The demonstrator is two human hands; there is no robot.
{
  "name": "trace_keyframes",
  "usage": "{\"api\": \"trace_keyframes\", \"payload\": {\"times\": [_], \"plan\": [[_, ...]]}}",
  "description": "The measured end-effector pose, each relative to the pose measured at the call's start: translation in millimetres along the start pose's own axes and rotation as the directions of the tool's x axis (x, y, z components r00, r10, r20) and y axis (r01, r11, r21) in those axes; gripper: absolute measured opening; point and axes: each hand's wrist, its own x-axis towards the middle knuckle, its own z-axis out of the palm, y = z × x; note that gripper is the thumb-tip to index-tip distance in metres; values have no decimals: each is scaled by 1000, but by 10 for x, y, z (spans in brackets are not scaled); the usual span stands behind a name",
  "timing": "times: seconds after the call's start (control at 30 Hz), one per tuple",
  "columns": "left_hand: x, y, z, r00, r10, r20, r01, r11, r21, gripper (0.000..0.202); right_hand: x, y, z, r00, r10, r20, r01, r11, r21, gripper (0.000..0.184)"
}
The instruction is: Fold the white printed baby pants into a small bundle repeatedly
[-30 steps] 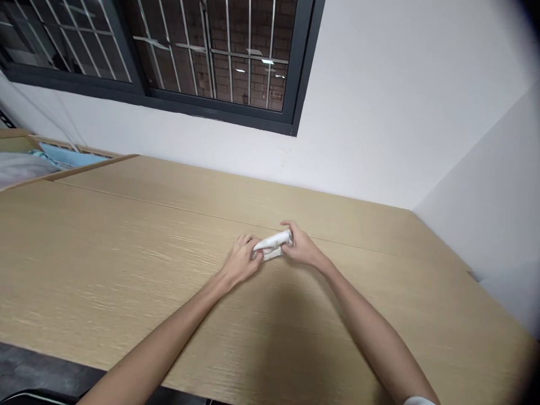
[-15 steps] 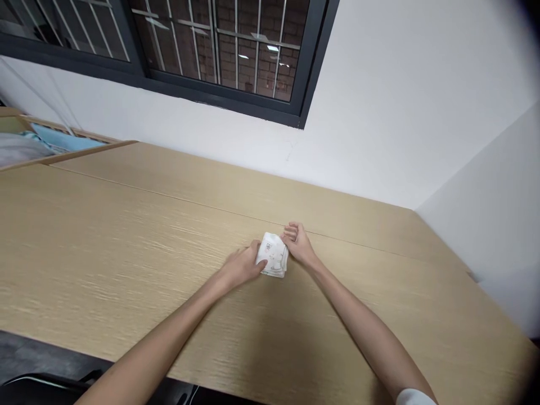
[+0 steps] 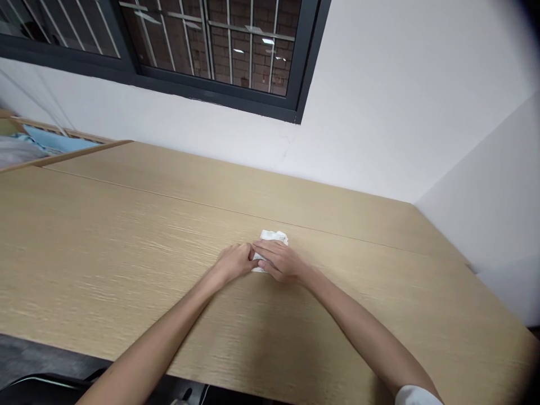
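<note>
A small folded white cloth (image 3: 274,234) with faint printed marks lies on the wooden table in front of me. My left hand (image 3: 237,261) grips its left edge, fingers curled and thumb on top. Across the top of the cloth rests my right hand (image 3: 282,260), laid flat with its fingers stretched toward my left hand. Most of the cloth is hidden beneath the right hand; its far edge and a small strip by the left thumb show.
The wooden table (image 3: 126,225) has a seam along its far part and meets a white wall (image 3: 371,112). Above is a dark-framed barred window (image 3: 211,45). A wooden-framed bed with blue bedding (image 3: 59,140) stands far left. A black chair (image 3: 42,388) is below the near edge.
My right hand has moved from the cloth's upper right corner to lie over its top, with fingers now straightened. My left hand stays at the left edge.
</note>
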Motion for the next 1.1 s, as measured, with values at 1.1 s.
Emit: {"api": "trace_keyframes", "payload": {"times": [1.1], "plan": [[-150,332,173,957,289,20,-288,957,-37,15,-279,-94,-391,815,580,-2,-569,799,-193,25]]}}
